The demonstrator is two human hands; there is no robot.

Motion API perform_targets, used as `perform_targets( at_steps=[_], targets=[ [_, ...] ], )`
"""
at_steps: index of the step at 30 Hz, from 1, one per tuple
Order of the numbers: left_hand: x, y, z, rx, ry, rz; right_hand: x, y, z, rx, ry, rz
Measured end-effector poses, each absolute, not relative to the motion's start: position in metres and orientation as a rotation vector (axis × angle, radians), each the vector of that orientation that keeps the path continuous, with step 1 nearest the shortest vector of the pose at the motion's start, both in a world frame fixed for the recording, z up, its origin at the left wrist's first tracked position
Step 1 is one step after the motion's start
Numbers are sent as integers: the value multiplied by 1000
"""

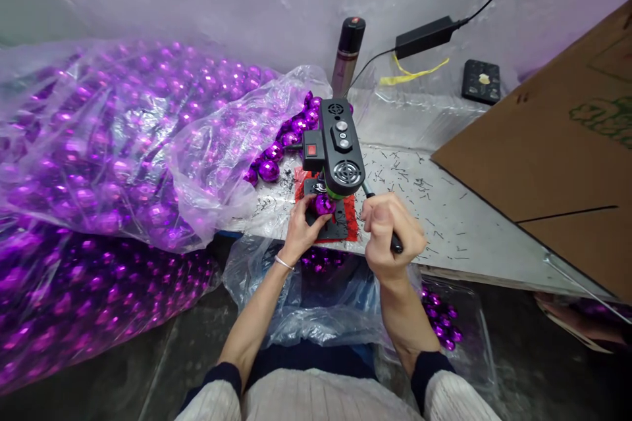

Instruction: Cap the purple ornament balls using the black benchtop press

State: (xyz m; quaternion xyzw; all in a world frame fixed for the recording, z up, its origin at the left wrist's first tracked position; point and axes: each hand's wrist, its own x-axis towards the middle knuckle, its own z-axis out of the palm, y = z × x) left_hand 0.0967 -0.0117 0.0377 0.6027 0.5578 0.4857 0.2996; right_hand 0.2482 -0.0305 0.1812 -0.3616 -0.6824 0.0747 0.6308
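With thumb and fingers, my left hand (pixel 302 227) pinches a shiny purple faceted ball (pixel 324 204) beneath the head of a small black bench drill press (pixel 342 145). My right hand (pixel 392 231) is wrapped round the black-tipped lever (pixel 396 243) on the machine's right side. The drill's base plate (pixel 336 229) rests on a red mat (pixel 350 217). The tool tip is hidden by the machine head, so I cannot tell whether it touches the ball. Several loose purple balls (pixel 269 170) lie left of the machine.
Large clear bags of purple balls (pixel 123 125) crowd the left. Behind stand a dark-capped bottle (pixel 349 52), a power adapter (pixel 425 37) and a black device (pixel 480 81). A cardboard box (pixel 553 145) fills the right. Dark shavings litter the table (pixel 409 210); a clear bin (pixel 474 322) sits below.
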Motion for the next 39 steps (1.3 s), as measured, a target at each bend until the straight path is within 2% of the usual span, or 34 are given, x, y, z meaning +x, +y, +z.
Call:
perform_targets(
  at_steps=[8, 16, 26, 39],
  targets=[
    [96, -14, 35, 1982, 1450, 1285, 250, -33, 177, -826, -1590, 143],
    [99, -10, 29, 1880, 1425, 1255, 254, -34, 164, -809, -1612, 109],
    [99, -13, 32, 1845, 1388, 1286, 251, -24, 109, -701, -1546, -58],
    [98, -11, 28, 1865, 1348, 1326, 243, -21, 89, -667, -1443, -11]
  ],
)
